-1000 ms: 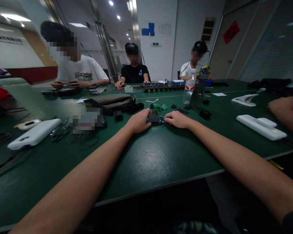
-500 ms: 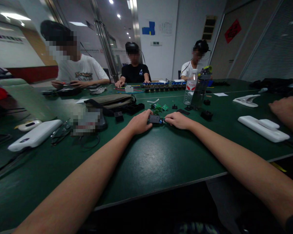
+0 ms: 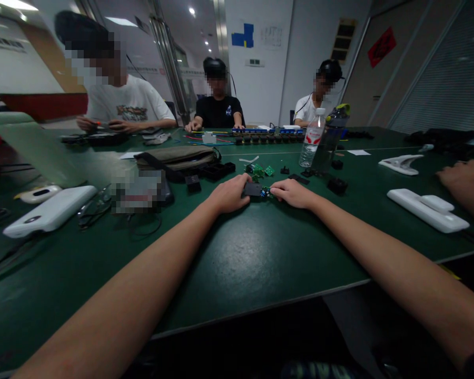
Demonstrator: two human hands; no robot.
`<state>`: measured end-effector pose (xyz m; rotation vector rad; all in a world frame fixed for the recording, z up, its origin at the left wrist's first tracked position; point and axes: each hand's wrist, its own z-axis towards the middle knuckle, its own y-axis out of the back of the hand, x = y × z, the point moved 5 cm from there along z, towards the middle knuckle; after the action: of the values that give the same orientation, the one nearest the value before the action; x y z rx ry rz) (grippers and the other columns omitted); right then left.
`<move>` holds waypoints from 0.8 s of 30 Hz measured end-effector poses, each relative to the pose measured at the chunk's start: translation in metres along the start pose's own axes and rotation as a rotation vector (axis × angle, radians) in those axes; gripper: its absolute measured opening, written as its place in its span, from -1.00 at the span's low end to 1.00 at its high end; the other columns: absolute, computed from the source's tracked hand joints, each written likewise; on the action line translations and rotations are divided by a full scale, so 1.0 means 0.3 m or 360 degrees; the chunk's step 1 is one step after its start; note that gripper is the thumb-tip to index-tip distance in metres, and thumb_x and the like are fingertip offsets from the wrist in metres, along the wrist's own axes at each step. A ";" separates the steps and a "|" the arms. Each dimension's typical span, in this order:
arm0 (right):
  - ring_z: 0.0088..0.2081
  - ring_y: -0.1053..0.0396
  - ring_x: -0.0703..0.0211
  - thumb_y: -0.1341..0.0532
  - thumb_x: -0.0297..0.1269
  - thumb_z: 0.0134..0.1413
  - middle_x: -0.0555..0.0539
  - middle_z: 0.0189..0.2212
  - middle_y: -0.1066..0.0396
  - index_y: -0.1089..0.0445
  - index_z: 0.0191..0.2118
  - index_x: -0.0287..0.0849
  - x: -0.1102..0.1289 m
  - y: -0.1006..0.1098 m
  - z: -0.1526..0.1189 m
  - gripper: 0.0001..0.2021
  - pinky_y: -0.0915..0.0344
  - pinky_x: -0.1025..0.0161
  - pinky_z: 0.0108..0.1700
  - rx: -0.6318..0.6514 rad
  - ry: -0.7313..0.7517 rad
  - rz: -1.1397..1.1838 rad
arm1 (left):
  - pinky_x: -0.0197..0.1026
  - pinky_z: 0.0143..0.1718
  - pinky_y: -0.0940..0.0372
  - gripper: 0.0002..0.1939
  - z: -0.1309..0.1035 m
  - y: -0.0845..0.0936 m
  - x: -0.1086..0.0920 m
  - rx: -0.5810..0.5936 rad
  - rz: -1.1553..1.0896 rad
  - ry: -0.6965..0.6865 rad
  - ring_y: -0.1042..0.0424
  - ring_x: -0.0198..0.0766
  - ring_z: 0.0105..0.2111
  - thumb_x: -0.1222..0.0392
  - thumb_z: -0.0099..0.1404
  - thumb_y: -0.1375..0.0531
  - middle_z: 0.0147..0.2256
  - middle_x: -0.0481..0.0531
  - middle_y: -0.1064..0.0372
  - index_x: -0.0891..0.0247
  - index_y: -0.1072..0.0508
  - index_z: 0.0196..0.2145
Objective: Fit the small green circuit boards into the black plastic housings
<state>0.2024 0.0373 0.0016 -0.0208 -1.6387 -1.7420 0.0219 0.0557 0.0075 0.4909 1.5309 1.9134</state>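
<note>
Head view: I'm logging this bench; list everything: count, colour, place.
casing: one, dark, centre
electronics: several, blue, beside casing
boards: several, green, beyond casing
loose parts: several, black, scattered
bottles: two, clear and dark, right
pouch: one, olive, left
devices: several, white, both sides
table: one, green, beneath
strips: several, blue, far side
people: three, white or black shirts, opposite
other hand: one, bare, right edge
left hand: one, bare, holding casing
right hand: one, bare, at electronics

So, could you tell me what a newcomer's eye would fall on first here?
Probably the two bare forearms converging centrally, the left hand holding a small black case and the right hand at electronic components by its right end. Next, perhaps, the clear water bottle with red label marks beyond the right hand, and the red diamond-shaped sign on the door at upper right.
</note>
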 end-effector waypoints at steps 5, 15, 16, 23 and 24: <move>-0.46 -0.23 0.28 -0.03 -0.22 0.24 0.04 -0.56 -0.33 -0.34 -0.49 -0.20 0.002 -0.003 -0.003 -0.68 -0.04 0.31 -0.31 0.0001 0.0020 0.0040 | -0.04 -0.04 -0.36 -0.58 0.004 -0.013 -0.001 0.0024 0.0062 -0.0054 -0.45 -0.02 -0.05 0.04 0.29 -0.12 0.00 0.14 -0.38 0.17 -0.25 0.07; -0.45 -0.22 0.28 -0.01 -0.23 0.27 0.05 -0.57 -0.31 -0.29 -0.51 -0.18 0.008 -0.005 -0.004 -0.67 -0.07 0.31 -0.27 0.0002 -0.0001 0.0059 | -0.13 -0.08 -0.35 -0.54 0.002 -0.013 -0.005 0.0075 0.0169 -0.0016 -0.45 -0.08 -0.07 -0.07 0.34 -0.11 -0.02 0.09 -0.35 0.05 -0.29 0.15; -0.45 -0.22 0.28 -0.01 -0.23 0.28 0.04 -0.57 -0.31 -0.28 -0.52 -0.18 0.007 -0.005 -0.003 -0.66 -0.07 0.31 -0.27 0.0000 -0.0006 0.0057 | -0.13 -0.08 -0.35 -0.54 0.001 -0.011 -0.004 0.0074 0.0176 -0.0014 -0.45 -0.08 -0.07 -0.07 0.34 -0.11 -0.02 0.09 -0.35 0.05 -0.29 0.15; -0.47 -0.22 0.29 -0.01 -0.25 0.30 0.05 -0.58 -0.31 -0.27 -0.52 -0.18 0.013 -0.003 0.000 -0.66 -0.06 0.32 -0.28 -0.0054 0.0014 0.0031 | -0.09 -0.07 -0.35 -0.53 -0.008 0.002 -0.012 0.0091 0.0202 -0.0029 -0.45 -0.04 -0.07 -0.07 0.34 -0.10 -0.03 0.12 -0.36 0.11 -0.31 0.15; -0.47 -0.22 0.29 -0.01 -0.24 0.30 0.05 -0.58 -0.31 -0.27 -0.53 -0.18 0.014 -0.001 0.000 -0.65 -0.06 0.32 -0.28 -0.0071 0.0013 0.0012 | -0.10 -0.06 -0.34 -0.53 -0.009 0.004 -0.016 0.0090 0.0212 -0.0031 -0.45 -0.05 -0.07 -0.06 0.34 -0.10 -0.03 0.12 -0.37 0.11 -0.30 0.15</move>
<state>0.1991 0.0354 0.0032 -0.0410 -1.5916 -1.7704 0.0232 0.0504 0.0085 0.6490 1.5780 1.9630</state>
